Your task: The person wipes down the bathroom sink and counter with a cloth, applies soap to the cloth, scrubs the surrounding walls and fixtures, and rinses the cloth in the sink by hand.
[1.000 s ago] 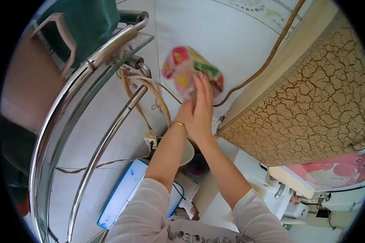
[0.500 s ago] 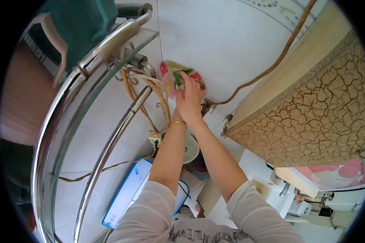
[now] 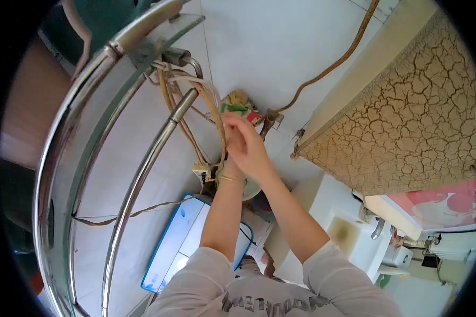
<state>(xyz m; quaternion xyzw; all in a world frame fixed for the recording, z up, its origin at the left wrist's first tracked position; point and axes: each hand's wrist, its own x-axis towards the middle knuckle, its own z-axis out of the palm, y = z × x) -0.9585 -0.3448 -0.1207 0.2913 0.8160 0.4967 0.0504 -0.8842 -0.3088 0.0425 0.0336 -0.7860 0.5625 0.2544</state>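
A colourful cloth (image 3: pixel 239 101) in red, green and yellow lies bunched against the white tiled wall, just beyond my hands. My right hand (image 3: pixel 248 148) is closed, its fingers curled at the near edge of the cloth. Under and beside it is my left hand (image 3: pixel 232 145), with a thin bracelet on the wrist. The right hand largely covers the left fingers, so their grip is hidden. A brown pipe fitting (image 3: pixel 268 120) sticks out of the wall just right of the cloth. Yellowed cables (image 3: pixel 217 119) hang close on the left.
A chrome rail (image 3: pixel 148 153) and glass shelf (image 3: pixel 106 100) curve along the left. A socket (image 3: pixel 201 170) is on the wall below the cables. A brown crackle-patterned panel (image 3: pixel 407 111) juts in from the right, above a white sink (image 3: pixel 373 259). A blue-edged white box (image 3: pixel 182 238) stands below.
My hands and the cloth have come down the wall, nearer to my body. The cloth now shows less, and the view has shifted slightly.
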